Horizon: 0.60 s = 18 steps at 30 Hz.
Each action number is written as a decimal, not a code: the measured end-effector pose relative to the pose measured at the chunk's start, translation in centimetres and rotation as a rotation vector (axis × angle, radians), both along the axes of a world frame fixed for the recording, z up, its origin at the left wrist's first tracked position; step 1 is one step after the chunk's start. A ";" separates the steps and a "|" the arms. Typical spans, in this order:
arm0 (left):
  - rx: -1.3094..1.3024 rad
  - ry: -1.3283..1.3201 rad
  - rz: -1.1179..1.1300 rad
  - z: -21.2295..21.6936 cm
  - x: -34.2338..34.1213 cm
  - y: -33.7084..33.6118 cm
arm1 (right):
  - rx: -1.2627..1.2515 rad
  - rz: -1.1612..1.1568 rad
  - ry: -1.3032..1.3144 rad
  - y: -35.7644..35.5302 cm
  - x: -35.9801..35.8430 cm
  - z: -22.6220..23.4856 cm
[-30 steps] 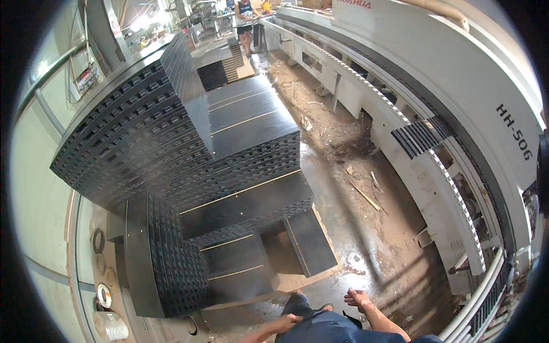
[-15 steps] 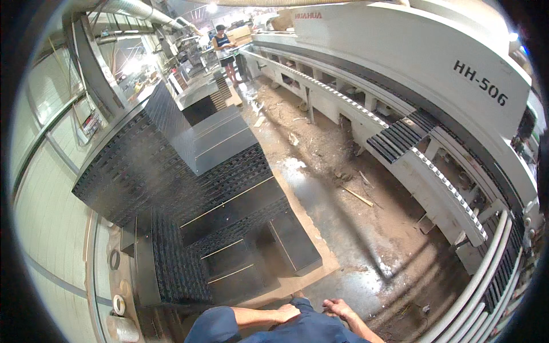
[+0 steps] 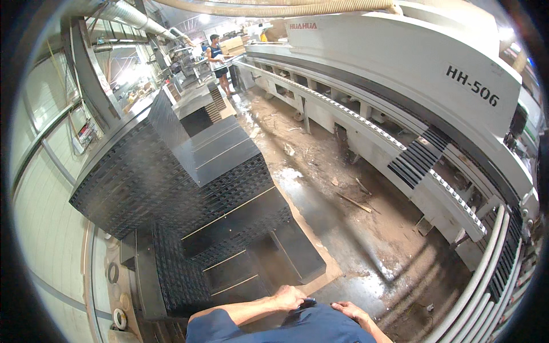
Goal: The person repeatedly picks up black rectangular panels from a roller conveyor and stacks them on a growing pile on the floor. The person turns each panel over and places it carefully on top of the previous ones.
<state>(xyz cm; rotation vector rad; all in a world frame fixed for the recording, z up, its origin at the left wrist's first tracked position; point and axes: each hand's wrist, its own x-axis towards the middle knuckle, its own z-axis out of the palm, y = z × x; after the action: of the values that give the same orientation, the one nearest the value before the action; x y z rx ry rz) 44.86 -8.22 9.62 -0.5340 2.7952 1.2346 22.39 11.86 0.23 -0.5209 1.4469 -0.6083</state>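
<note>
My left hand (image 3: 289, 298) is in front of my waist at the bottom of the view, its fingers closed around or against a small dark object (image 3: 309, 300) that I cannot make out. To its right, my right hand (image 3: 351, 311) lies against the dark blue shirt (image 3: 309, 326) with its fingers loosely extended, and nothing shows in them. Just beyond my hands stand stacks of black panels (image 3: 229, 220), some with pale strips along their edges. A lower black panel stack (image 3: 297, 246) is closest to my left hand.
A long white machine (image 3: 394, 63) runs along the right, with black slats (image 3: 418, 157) on its rail. Pale pipes (image 3: 477, 274) curve at the near right. Debris and a wooden stick (image 3: 353, 202) litter the floor. Another person (image 3: 217, 62) stands at the far end.
My left hand has moved nearer the waist, and a small dark object now shows beside it. My right hand has settled against the shirt. The black slats have shifted nearer along the machine.
</note>
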 end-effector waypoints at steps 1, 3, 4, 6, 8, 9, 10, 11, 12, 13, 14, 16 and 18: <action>0.037 0.011 0.120 1.3 0.5 -0.9 | -0.015 -0.007 0.031 -0.3 0.4 1.3; -0.052 -0.008 0.121 4.5 0.0 -4.0 | -0.048 -0.025 0.094 -1.5 0.6 4.0; 0.014 0.179 0.232 4.3 0.4 -5.0 | -0.157 -0.150 -0.028 -1.2 0.7 -1.0; 0.235 0.171 0.407 6.6 -0.3 -6.3 | -0.334 -0.376 -0.172 -2.1 0.8 1.0; 0.468 0.224 0.486 6.6 -1.0 -6.7 | -0.484 -0.624 -0.340 -2.9 1.4 2.7; 0.595 0.249 0.540 5.9 -1.4 -6.6 | -0.560 -0.722 -0.414 -3.6 1.7 4.9; 0.701 0.252 0.590 5.4 -1.8 -6.2 | -0.640 -0.797 -0.395 -4.3 2.2 7.7; 0.805 0.254 0.650 5.0 -2.1 -5.5 | -0.650 -0.826 -0.330 -4.8 2.5 10.2; 0.927 0.337 0.639 4.3 -2.8 -4.8 | -0.693 -0.883 -0.273 -4.9 2.6 11.5; 1.052 0.414 0.619 4.1 -3.6 -4.0 | -0.734 -0.948 -0.214 -4.9 2.3 12.5; 1.194 0.380 0.626 4.7 -4.4 -3.7 | -0.788 -0.933 -0.169 -4.9 1.9 13.9; 1.267 0.367 0.591 5.1 -5.2 -4.8 | -0.829 -0.977 -0.084 -5.8 0.9 17.1; 1.324 0.257 0.616 6.6 -7.5 -5.5 | -0.773 -1.115 0.031 -7.4 -2.0 17.2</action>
<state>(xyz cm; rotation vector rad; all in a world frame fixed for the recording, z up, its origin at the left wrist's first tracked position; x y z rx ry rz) 37.35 -13.72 16.20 -1.0785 1.2700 2.8937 20.39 4.49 17.41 -0.2511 1.4191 -2.0937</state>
